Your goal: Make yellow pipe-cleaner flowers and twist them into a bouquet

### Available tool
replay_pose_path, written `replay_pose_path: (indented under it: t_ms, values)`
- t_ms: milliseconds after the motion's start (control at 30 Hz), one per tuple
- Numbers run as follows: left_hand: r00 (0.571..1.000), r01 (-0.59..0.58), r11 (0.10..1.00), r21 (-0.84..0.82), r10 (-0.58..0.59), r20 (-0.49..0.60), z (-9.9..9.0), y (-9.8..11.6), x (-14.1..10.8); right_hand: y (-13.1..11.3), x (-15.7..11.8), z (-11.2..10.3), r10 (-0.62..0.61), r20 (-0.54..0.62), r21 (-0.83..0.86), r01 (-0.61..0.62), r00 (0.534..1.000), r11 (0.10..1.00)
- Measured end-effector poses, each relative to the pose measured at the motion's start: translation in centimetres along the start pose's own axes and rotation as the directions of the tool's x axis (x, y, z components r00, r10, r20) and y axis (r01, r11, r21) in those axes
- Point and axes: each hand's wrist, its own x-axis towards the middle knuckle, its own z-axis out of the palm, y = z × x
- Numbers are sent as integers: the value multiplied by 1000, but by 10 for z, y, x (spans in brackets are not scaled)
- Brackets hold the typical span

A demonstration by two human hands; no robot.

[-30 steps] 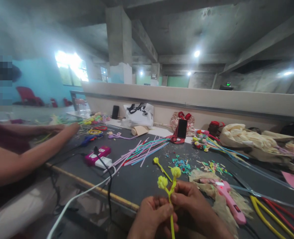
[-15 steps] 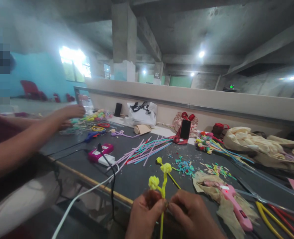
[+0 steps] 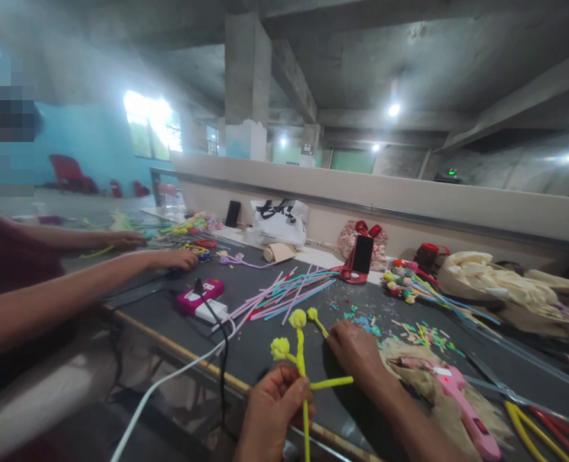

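My left hand (image 3: 277, 407) pinches the stem of a yellow pipe-cleaner piece (image 3: 300, 346) at the table's front edge. Two fluffy yellow balls top this piece, and a short yellow arm sticks out to the right from the pinch. Farther right, my right hand (image 3: 356, 353) reaches over the dark table, its fingers closed at the stem of a separate yellow bud (image 3: 313, 314). That bud lies just beyond the fingertips, and most of its stem is hidden under the hand.
A pink glue gun (image 3: 464, 401) rests on crumpled paper at right, near scissors (image 3: 500, 384). Pipe cleaners (image 3: 284, 292), a magenta power strip (image 3: 207, 295) and cables lie left of centre. Another person's arms (image 3: 96, 282) extend over the table at left.
My right hand has left the held piece and moved forward to the separate bud. The held piece has shifted left, its side arm now showing. The other person's near hand has moved right and down.
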Motion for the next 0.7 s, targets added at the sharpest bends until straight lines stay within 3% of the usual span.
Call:
replay_pose_path:
  t_ms: [100, 200, 400, 567, 700]
  values:
    - [1000, 8, 1000, -28, -8, -5, 0, -3, 1, 0, 3, 14, 43, 10, -36, -43, 999, 998]
    - [1000, 24, 999, -45, -24, 3, 1, -4, 1, 4, 3, 14, 86, -2, -2, -86, 996, 996]
    - [1000, 21, 999, -39, -22, -12, 2, -1, 1, 16, 8, -7, 147, -30, 300, -132, 989, 945]
    - [999, 22, 999, -33, -23, -27, 5, 2, 0, 15, 3, -24, 216, 42, 626, -194, 976, 755]
    - [999, 31, 998, -60, -33, -33, 10, 5, -1, 12, -15, -47, 269, 87, 784, -233, 959, 575]
